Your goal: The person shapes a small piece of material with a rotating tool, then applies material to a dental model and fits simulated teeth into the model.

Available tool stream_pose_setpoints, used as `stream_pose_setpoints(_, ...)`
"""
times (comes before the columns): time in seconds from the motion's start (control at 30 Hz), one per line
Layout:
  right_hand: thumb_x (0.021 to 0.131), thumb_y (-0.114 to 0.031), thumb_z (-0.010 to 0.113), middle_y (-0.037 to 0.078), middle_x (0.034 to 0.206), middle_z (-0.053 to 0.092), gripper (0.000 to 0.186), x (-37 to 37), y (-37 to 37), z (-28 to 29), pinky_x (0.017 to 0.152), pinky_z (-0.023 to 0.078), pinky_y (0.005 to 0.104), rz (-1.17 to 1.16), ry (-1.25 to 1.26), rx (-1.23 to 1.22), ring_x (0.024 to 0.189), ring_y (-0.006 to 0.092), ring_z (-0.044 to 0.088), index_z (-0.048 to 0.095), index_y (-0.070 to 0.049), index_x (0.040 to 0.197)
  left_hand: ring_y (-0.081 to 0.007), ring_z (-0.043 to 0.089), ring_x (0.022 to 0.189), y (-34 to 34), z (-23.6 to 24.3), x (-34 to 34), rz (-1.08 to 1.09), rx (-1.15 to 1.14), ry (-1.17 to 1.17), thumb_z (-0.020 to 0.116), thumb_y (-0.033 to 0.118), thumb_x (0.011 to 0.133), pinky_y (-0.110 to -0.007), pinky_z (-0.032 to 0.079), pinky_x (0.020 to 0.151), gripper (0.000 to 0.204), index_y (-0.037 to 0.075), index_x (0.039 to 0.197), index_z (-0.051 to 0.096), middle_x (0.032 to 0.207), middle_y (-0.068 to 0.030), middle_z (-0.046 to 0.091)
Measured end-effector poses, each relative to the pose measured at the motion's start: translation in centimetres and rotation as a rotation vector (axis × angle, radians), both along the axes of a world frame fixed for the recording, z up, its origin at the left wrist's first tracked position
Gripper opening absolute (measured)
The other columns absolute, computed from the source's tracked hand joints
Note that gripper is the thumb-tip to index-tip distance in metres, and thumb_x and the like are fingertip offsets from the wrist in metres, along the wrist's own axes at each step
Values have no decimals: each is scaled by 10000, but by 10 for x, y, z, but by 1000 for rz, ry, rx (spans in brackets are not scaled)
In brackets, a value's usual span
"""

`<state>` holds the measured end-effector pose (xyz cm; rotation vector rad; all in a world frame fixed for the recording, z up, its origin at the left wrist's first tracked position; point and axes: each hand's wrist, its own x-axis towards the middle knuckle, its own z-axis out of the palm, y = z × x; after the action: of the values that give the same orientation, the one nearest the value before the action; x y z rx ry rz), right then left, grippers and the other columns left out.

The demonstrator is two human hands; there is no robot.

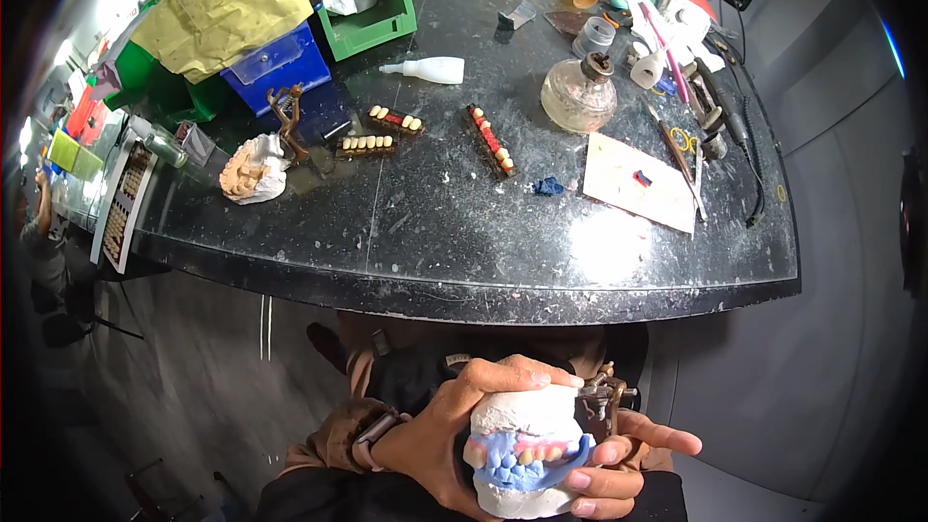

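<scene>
Below the bench edge, my left hand (432, 439) grips a dental cast (518, 411) mounted on a brass articulator (607, 389). The cast has white plaster top and bottom, blue material between, and pink material with tooth-coloured teeth along the middle. My right hand (604, 496) holds its right side and the articulator, with the index finger extended outward. On the bench lie another plaster cast (253, 174) with an articulator frame (288, 124), and several strips of artificial teeth (491, 140).
Dark speckled bench (435, 242) holding green (367, 29) and blue (266, 72) bins, a white bottle (435, 70), a glass spirit burner (572, 97), a paper sheet (638, 184), hand tools (677, 157) and a tooth tray (124, 208). At far left is another person's arm (41, 208).
</scene>
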<state>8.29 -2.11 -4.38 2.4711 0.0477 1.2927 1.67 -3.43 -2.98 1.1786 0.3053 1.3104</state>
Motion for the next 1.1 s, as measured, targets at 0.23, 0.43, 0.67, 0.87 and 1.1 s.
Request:
stream_pose_setpoints(0.23,837,-342,443,29,912,599,581,-12,6,11,599,415,99,-152,-51,-240,768,52,581,365,-37,1325,-359,512,1051,-1,3,1,-5,20,35,859,141,535,-420,443,858,887,29,1160,239,1144,-382,398)
stream_pose_setpoints(0.43,844,-286,455,25,926,598,543,0,-7,-13,572,399,82,-147,6,-274,795,50,586,372,-31,1316,-356,515,1049,-1,6,-4,13,13,89,860,145,533,-420,446,855,883,29,1159,249,1142,-376,405)
stream_pose_setpoints(0.67,855,-275,456,5,864,572,421,45,-22,-26,662,318,150,-967,-467,-896,818,62,594,390,-49,1204,-363,544,1004,-14,-3,0,109,-36,50,868,161,518,-400,487,802,889,-5,1165,282,1118,-377,428)
stream_pose_setpoints(0.87,783,-506,569,-26,785,503,345,80,-5,25,1099,-130,439,-2812,-1219,-1080,865,190,627,528,-171,711,-325,609,886,-4,11,2,340,140,244,821,254,597,-346,522,709,727,-40,1093,379,1014,-353,515)
stream_pose_setpoints(1.1,840,-417,550,-16,794,522,245,110,-8,29,1082,-159,434,-2891,-1256,-371,865,176,649,646,-194,802,-297,640,801,-13,24,4,494,53,458,822,341,589,-331,527,647,643,0,1006,472,917,-299,580)
